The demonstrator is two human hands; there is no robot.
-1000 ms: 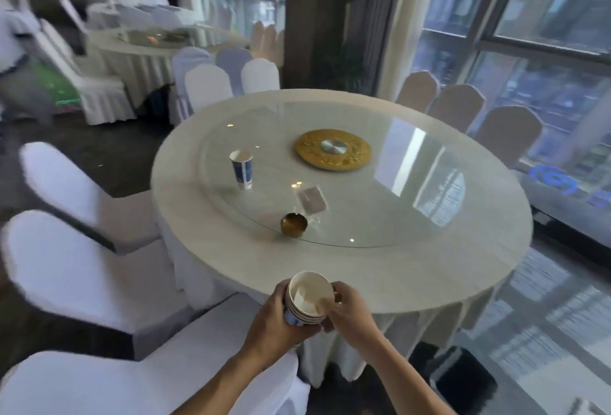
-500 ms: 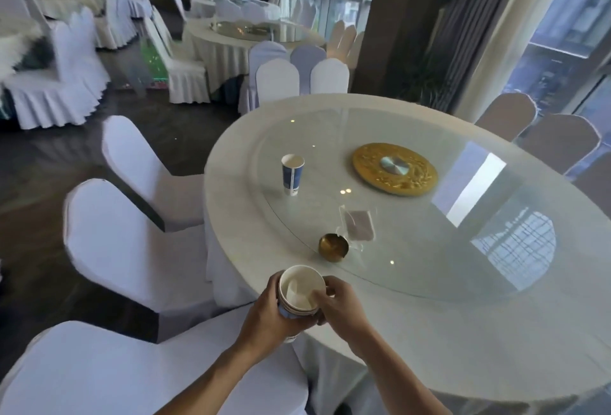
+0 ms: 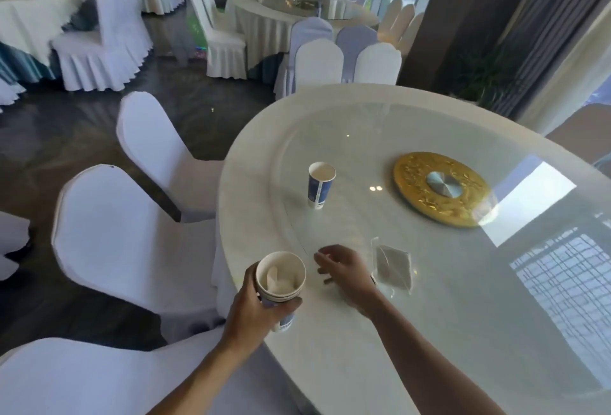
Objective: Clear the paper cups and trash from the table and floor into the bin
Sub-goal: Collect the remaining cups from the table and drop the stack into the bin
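Observation:
My left hand [image 3: 261, 309] is shut on a stack of nested paper cups [image 3: 281, 277] with a scrap of white trash inside, held just over the near edge of the round table [image 3: 251, 163]. My right hand [image 3: 347, 271] hovers low over the glass turntable [image 3: 463, 282], fingers apart and nothing visible in it. A single blue and white paper cup [image 3: 320, 185] stands upright on the glass beyond my right hand. A clear plastic wrapper with a grey tissue [image 3: 393, 266] lies just right of that hand. No bin is in view.
A gold disc [image 3: 443, 188] sits at the turntable's centre. White-covered chairs [image 3: 122, 236] crowd the table's left side and one chair back [image 3: 82, 378] is right below my arms. More dressed tables and chairs [image 3: 297, 14] stand behind on the dark floor.
My right hand has left the cup stack and reached forward over the glass, covering the spot where a small gold bowl stood. The view has swung left and closer to the table.

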